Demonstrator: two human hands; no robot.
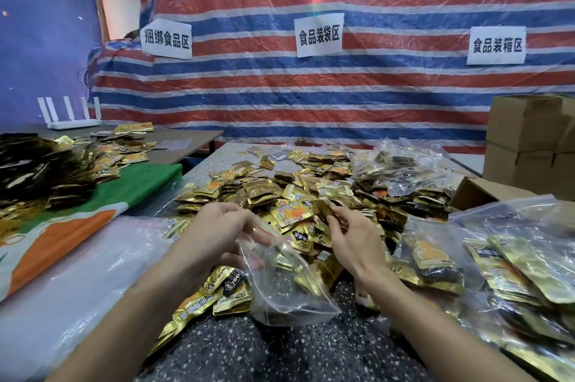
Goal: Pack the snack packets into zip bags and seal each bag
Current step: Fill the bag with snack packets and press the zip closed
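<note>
Head view, both hands over table [236, 152].

- Left hand [224, 226]: fingers curled, pinching the top edge of a clear zip bag [280, 282] by its red seal strip. The mouth is held up and the bag hangs down to the near table edge. A few packets are inside at the bottom; count not readable.
- Right hand [351, 235]: fingers curled, pinching a gold packet [323, 207] at the near edge of the pile, just right of the bag mouth.
- Snack packets [295, 188]: loose gold heap across the middle of the table, some spilling beside and beneath the bag.
- Filled bags [529, 257]: stacked to the right, touching the heap.
- Cardboard boxes [529, 138]: far right, behind the filled bags.
- Striped tarp [311, 101] behind, with three paper signs [319, 34].
- Green and orange cloth [93, 210] to the left.
</note>
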